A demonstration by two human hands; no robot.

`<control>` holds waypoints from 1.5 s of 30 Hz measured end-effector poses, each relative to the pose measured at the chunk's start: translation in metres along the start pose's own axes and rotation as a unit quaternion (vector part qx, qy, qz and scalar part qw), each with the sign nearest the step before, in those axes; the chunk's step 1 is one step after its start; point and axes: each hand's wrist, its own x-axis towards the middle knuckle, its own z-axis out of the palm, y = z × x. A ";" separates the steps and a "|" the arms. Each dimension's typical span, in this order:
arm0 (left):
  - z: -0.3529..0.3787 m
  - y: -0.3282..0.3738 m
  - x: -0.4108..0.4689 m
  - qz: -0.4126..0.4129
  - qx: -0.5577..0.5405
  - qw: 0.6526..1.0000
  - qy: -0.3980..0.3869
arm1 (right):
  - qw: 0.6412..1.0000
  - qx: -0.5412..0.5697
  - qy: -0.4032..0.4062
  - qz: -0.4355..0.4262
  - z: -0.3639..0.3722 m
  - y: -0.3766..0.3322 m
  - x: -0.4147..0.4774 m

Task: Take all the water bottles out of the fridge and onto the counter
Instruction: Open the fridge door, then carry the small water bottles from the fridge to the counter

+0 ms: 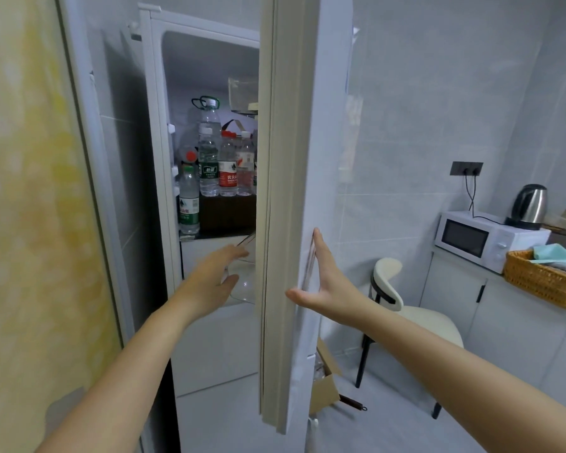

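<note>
Several water bottles [226,165] inside fridge [209,37]

Soft, cool, even light fills the room, brightest on the wall tiles [422,109] from 1 to 3 o'clock, with no hard shadows. The fridge [154,132] interior is dimmer, grey under its ceiling at 12 o'clock, yet the water bottles [226,165] stay readable. A yellow surface [30,191] at 9 o'clock is washed out and unfocused. Wide-angle distortion bows the fridge door [291,191] and leans the walls at the edges. The left hand [216,273] is slightly smeared. Small highlights glint on the kettle [530,204] at 3 o'clock.
</note>
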 end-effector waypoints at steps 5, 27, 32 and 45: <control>0.005 0.010 0.006 0.083 0.128 0.988 0.002 | 0.999 0.032 -0.020 0.005 -0.018 0.006 -0.013; 0.134 0.129 0.051 0.348 0.020 0.937 0.021 | 0.881 0.124 0.455 0.037 -0.157 0.031 -0.055; 0.162 0.142 0.050 0.322 -0.007 0.944 0.072 | 0.863 0.119 0.488 0.059 -0.168 0.043 -0.058; 0.221 0.183 0.061 0.283 -0.049 0.935 0.207 | 0.867 0.102 0.484 0.066 -0.210 0.087 -0.063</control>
